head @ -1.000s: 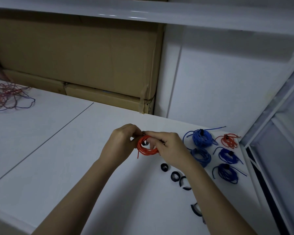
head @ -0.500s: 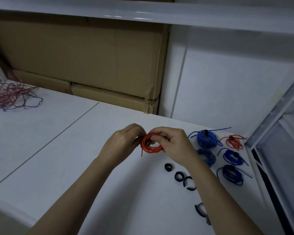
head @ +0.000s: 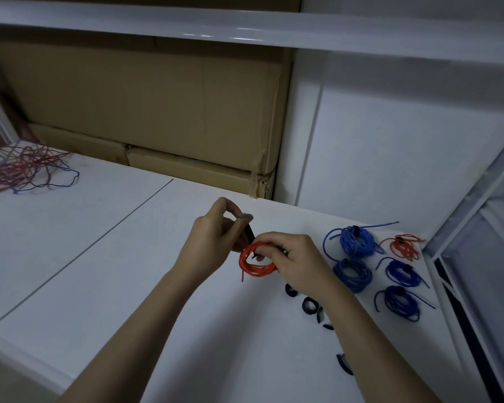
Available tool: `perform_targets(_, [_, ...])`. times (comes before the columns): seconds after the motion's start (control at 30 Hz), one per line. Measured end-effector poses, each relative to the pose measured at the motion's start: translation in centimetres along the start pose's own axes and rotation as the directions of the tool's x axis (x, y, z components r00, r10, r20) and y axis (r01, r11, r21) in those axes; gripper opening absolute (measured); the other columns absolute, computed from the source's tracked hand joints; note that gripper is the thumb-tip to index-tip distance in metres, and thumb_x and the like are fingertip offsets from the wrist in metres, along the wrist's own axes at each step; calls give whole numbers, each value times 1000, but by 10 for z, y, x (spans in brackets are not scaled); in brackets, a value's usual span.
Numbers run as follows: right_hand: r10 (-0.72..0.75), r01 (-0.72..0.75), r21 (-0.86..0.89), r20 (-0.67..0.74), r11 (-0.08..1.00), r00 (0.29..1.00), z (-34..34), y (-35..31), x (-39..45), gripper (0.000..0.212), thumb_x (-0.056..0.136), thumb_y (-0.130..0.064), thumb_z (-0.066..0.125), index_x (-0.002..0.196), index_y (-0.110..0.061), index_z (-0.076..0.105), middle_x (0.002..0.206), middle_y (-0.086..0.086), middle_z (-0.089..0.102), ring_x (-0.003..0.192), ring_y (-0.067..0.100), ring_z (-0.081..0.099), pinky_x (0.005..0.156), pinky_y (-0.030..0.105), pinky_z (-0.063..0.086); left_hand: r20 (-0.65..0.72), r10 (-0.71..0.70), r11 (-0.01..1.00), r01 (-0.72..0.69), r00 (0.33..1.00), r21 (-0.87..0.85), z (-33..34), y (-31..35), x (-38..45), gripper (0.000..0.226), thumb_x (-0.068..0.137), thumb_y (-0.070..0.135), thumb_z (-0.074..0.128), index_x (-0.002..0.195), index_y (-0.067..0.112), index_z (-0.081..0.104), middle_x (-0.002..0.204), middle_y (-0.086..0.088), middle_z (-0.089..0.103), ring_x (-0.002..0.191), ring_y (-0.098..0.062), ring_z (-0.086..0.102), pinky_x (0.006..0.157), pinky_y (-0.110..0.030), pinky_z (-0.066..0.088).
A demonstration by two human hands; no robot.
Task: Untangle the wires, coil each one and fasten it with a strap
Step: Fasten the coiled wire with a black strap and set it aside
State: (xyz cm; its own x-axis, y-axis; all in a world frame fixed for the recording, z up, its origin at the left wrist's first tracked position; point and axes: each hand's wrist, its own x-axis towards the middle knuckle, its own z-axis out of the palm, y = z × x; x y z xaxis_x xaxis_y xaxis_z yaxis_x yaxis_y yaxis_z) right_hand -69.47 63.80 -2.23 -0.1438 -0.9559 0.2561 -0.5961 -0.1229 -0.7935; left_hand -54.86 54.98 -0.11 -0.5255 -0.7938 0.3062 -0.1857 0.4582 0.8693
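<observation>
White desk (head: 105, 286) under a shelf, cardboard boxes (head: 146, 112) behind. Above its middle, right hand (head: 296, 264) pinches the orange wire coil (head: 255, 264); left hand (head: 211, 245) pinches a black strap (head: 248, 235) at the coil's top. Both grips clamped. Strapped coils (head: 358, 242) lie right.

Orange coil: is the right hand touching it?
Touching. The head view shows the right hand with its fingers curled round the top of the orange coil, gripping the loops; the left hand pinches a black strap beside it.

Tangled wires (head: 21, 170) run off-frame — spare strap (head: 344, 364) arm-hidden.
</observation>
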Motion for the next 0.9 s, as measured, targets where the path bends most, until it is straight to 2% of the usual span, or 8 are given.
perform_targets(0.13, [5,-5,10,4,1000,1000,2,0,-2,16,95,-16,55,98,-25,68,84,-14,69,86,6,65,76,24,54,67,-66,998,64,996,22,-3,2,-1,10,95,25,54,91,19,48,72,-2,70,62,-12,69,63,-23,58])
perform_targets(0.2, [-7,7,-9,3,1000,1000,2,0,-3,16,96,-15,53,99,-25,65,84,-12,69,84,6,64,73,21,52,119,-97,995,96,988,13,-5,3,-3,11,95,25,55,93,14,50,71,-4,71,61,-14,69,61,-22,57])
perform_targets(0.33, [-46,44,-37,-57,998,997,1,-1,-4,17,96,-12,54,101,-20,68,84,-8,70,83,5,64,74,22,53,203,-150,972,182,968,-150,-9,6,-8,14,93,21,56,96,7,53,73,-8,73,66,-22,71,61,-23,56])
perform_targets(0.43, [-96,90,-60,-113,994,989,3,-1,-4,18,95,-16,56,102,-19,72,86,-7,72,83,7,66,76,25,55,266,-156,949,220,951,-228,-13,4,-8,13,93,19,55,99,8,54,81,-9,74,74,-24,72,70,-30,59])
perform_targets(0.5, [-146,137,-74,-135,988,980,4,0,-5,20,95,-13,57,105,-18,73,84,-9,72,80,3,65,71,19,53,305,-166,929,252,938,-269,-15,4,-8,16,91,20,59,101,8,56,86,-11,74,79,-27,71,76,-33,59])
perform_targets(0.6, [-173,162,-86,-152,983,973,3,1,-5,22,94,-9,57,107,-18,73,79,-20,65,75,-2,63,67,9,45,371,-191,873,330,909,-360,-19,8,-10,34,78,25,65,105,6,56,88,-14,74,82,-27,71,75,-29,57])
perform_targets(0.77, [-178,162,-177,-74,971,981,4,3,-4,20,98,-17,51,103,-17,70,84,-12,67,78,3,61,68,13,45,343,-208,876,331,916,-351,-18,8,-9,13,89,10,61,98,1,59,86,-17,73,78,-25,72,72,-27,57])
perform_targets(0.9, [-214,200,-206,-50,958,975,1,0,-3,25,90,-20,48,105,-17,69,79,-17,59,77,5,56,64,15,44,339,-197,892,312,920,-328,-17,7,-9,10,91,9,58,97,1,60,88,-17,74,81,-29,71,72,-28,57])
